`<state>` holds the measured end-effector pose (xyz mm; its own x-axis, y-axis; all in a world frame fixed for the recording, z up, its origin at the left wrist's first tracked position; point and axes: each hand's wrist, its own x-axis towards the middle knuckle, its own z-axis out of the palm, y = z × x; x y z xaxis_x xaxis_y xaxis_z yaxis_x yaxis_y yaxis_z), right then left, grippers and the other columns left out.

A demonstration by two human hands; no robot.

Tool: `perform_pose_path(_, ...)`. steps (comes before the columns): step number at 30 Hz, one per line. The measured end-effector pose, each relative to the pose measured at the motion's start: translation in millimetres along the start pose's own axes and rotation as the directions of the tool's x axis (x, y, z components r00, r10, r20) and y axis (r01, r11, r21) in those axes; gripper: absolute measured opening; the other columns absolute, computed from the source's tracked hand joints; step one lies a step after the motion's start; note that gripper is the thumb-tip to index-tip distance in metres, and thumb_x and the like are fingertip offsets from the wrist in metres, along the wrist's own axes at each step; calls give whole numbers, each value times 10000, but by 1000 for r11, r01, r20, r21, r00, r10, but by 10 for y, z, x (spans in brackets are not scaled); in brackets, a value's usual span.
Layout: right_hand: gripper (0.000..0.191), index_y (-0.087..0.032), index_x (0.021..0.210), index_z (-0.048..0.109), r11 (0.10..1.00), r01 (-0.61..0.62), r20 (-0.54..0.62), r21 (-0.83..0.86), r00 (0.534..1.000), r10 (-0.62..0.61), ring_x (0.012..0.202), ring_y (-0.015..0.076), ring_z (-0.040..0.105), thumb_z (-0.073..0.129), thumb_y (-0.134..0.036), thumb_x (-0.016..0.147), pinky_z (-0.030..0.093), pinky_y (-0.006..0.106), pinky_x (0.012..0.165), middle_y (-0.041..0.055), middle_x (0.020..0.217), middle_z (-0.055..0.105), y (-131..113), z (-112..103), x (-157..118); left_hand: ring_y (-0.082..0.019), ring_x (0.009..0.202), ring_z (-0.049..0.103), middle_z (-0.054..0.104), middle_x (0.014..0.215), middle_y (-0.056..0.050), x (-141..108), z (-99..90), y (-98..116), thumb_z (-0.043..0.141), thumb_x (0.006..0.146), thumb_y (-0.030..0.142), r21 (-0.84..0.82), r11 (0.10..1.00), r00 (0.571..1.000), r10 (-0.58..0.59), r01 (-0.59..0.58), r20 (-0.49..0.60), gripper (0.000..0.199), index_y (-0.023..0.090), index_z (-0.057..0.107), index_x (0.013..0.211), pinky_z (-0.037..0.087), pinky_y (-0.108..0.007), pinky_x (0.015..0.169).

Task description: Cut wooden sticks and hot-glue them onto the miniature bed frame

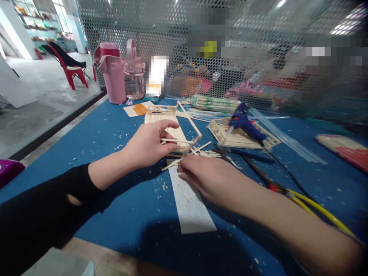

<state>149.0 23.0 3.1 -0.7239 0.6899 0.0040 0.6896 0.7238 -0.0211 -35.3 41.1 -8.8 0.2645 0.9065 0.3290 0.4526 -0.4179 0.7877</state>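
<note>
My left hand (151, 143) is closed, thumb and fingers around the thin wooden sticks of a small stick model (179, 132). The model has a slatted flat base and a raised frame of sticks with a bent corner. Just right of and below it, my right hand (209, 178) is closed in a pinch low over the table. A loose wooden stick (169, 166) runs up to its fingertips; whether they grip it is hidden. Under the right fingers lies a white paper strip (195, 214) with short cut bits on it.
A blue glue gun (244, 122) rests on a second stick model (227, 135). Pliers with yellow handles (313, 207) lie at right, near clear glue sticks (296, 142). Bagged sticks (215, 102), a pink flask (114, 78) and a clear bottle (135, 82) stand or lie before a perforated screen.
</note>
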Motion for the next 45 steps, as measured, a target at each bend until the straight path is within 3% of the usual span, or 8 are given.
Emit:
perform_pose_path(2,164,-174,768,571,999,20,-178,37,984,-13,608,134,554,453,-198,879,362,234,538,29,726,635,47,-43,-23,-146,736,678,729,812,-50,2,3,2,636,726,117,-6,1000,1000,-5,5,6,423,111,555,1140,494,-271,711)
perform_pose_path(6,134,-167,809,580,1000,8,-485,-20,874,-17,580,122,538,471,-198,880,350,230,522,22,699,628,108,-87,5,-153,731,676,724,795,-56,10,9,2,639,726,125,-8,1000,1000,0,0,2,421,98,557,1138,493,-270,686)
perform_pose_path(13,200,-166,806,622,961,-70,-619,-267,777,-115,550,122,558,470,-249,905,311,254,496,14,641,642,34,63,110,-149,745,676,727,807,-47,22,12,-24,640,716,112,-19,1000,1000,7,-7,9,424,113,558,1132,490,-262,684)
perform_pose_path(21,284,-177,830,647,945,-155,-550,-289,834,-31,588,144,601,400,-271,936,324,280,528,42,653,675,-37,78,108,-154,738,669,721,811,-48,17,9,-24,633,719,132,-42,999,1000,11,-11,12,401,122,573,1116,495,-283,716)
perform_pose_path(29,230,-170,877,643,986,-158,-582,-44,806,103,570,129,597,444,-277,918,366,255,539,31,684,675,49,97,14,-152,758,666,714,801,-41,8,-11,-29,627,720,139,22,997,998,69,-69,-4,411,128,580,1128,495,-267,712)
perform_pose_path(34,178,-168,899,639,994,-111,-531,15,841,102,559,135,583,478,-245,892,367,258,530,22,664,661,137,31,-74,-151,746,663,715,792,-30,1,-62,-16,623,711,127,88,993,997,82,-81,0,441,139,579,1150,492,-271,719)
perform_pose_path(38,162,-199,864,638,985,-151,-542,85,823,173,536,129,567,488,-257,886,377,257,534,6,654,658,113,24,-71,-150,748,662,715,806,-41,-8,-60,-11,626,714,125,96,992,996,85,-84,-11,425,125,591,1137,489,-274,731)
perform_pose_path(45,226,-189,864,655,992,-126,-554,7,825,109,548,125,590,455,-283,911,379,250,531,19,656,673,-9,113,80,-158,734,661,714,792,-50,-15,-44,-11,644,716,143,54,997,999,54,-54,-6,413,115,603,1126,492,-280,709)
